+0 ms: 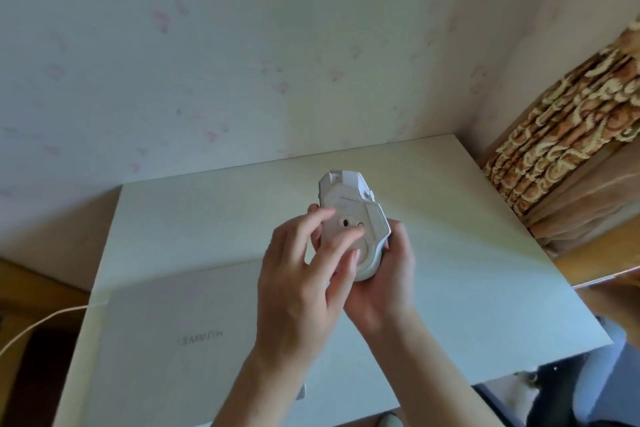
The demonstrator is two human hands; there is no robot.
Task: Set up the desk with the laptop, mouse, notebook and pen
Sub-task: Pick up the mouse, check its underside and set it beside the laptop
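Mouse step in hand. The white mouse point(349, 218) is held belly-up above the middle of the white worktop point(450, 218), clear of the surface. Right hand point(384, 281) cradles it from underneath, fingers curled closed round its rear and far side. Left hand point(298, 284) is loosely open and holds nothing — its fingertips point(353, 236) rest on the mouse's underside, right by the sensor opening and what looks like a small switch. My read: switching it on or checking the base before setting it down; can't confirm the switch position, too small to tell.

Closed silver laptop point(194, 333) lies flat on the near-left of the worktop, logo facing up, lid still shut. A white cable point(41, 319) runs in towards its left edge; can't see whether it's plugged in. Notebook and pen are not identifiable in view — something thin pokes in at the far right edge, can't say what.

Next move as I judge it: flip the mouse right way up and park it on the bare worktop to the right of the laptop, near but not touching. Left hand has to come off the base first. After that — open the lid, fetch notebook and pen.
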